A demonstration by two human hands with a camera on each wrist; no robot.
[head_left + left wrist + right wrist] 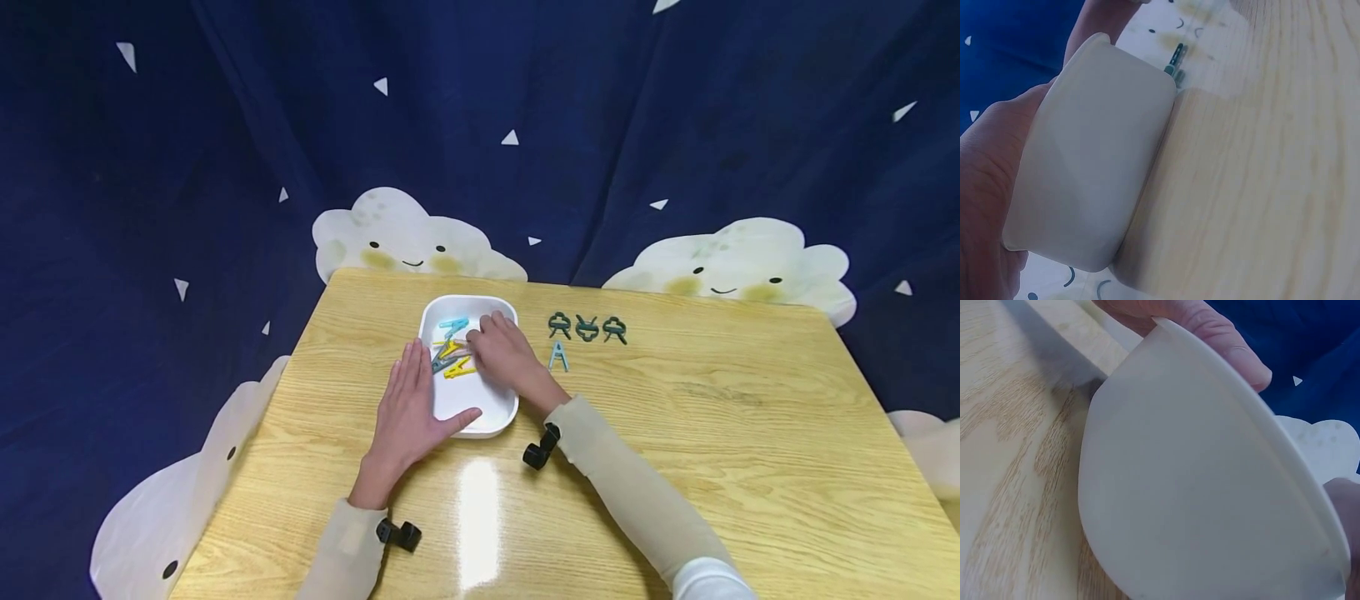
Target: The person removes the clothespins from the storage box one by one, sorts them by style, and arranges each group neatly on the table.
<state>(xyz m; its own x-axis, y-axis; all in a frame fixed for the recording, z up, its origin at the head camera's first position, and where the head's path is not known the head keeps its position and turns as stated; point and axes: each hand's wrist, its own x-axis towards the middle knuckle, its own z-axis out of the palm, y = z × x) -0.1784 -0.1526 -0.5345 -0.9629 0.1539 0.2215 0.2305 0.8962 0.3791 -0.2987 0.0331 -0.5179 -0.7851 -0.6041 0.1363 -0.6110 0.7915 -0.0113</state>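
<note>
In the head view a white plastic tub (468, 408) stands on the table with light blue (453, 324), yellow (459, 369) and grey clothespins (441, 362) jumbled inside. My left hand (408, 408) lies along the tub's left side, fingers straight at the rim and thumb stretched over the front edge. The right hand (504, 350) reaches in over the right rim, fingers bent down at the pile. Its fingertips are partly hidden, so I cannot tell whether it pinches a clothespin. Both wrist views mostly show the tub's outer wall (1097, 150).
Right of the tub, three dark green clips (587, 328) line up in a row on the wooden table (712, 433). A light blue clothespin (558, 356) lies just in front of the leftmost one. Behind the table hangs a dark blue curtain (450, 167) with clouds.
</note>
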